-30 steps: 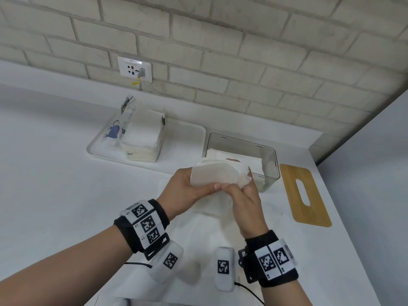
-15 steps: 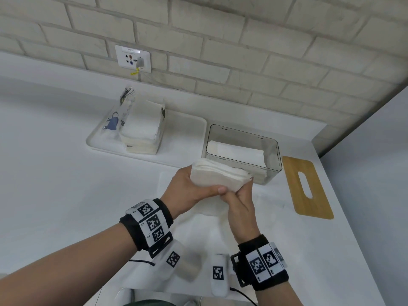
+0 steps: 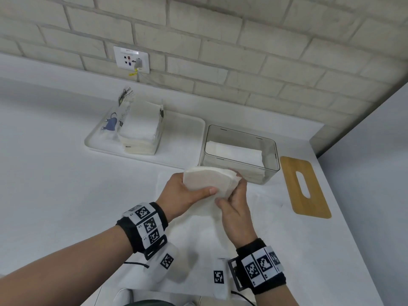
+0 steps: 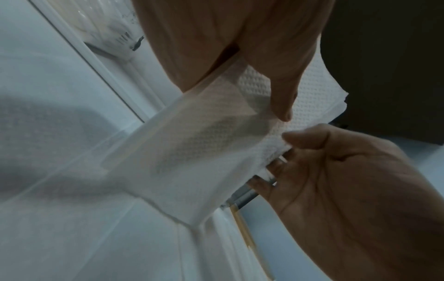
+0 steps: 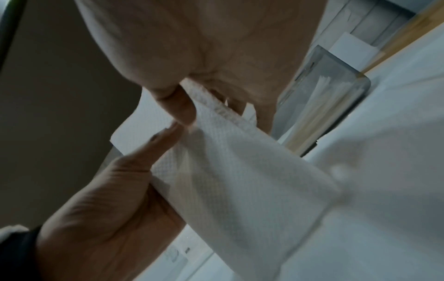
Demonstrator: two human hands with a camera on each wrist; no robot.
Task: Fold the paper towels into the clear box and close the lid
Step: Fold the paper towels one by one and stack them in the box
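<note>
I am holding folded paper towel stack [image 3: 207,180] up, left hand [image 3: 181,195] and right hand [image 3: 237,208] both pinching it. Squaring edges, then lowering flat into clear box [image 3: 240,138].

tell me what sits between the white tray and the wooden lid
The clear plastic box, open and partly filled with folded white paper towels, sits between the white tray and the slotted wooden lid, in the head view.

the paper towel wad [image 3: 207,184] hides the left hand's [image 3: 180,196] fingers and the clear box's [image 3: 268,151] near-left corner.
</note>
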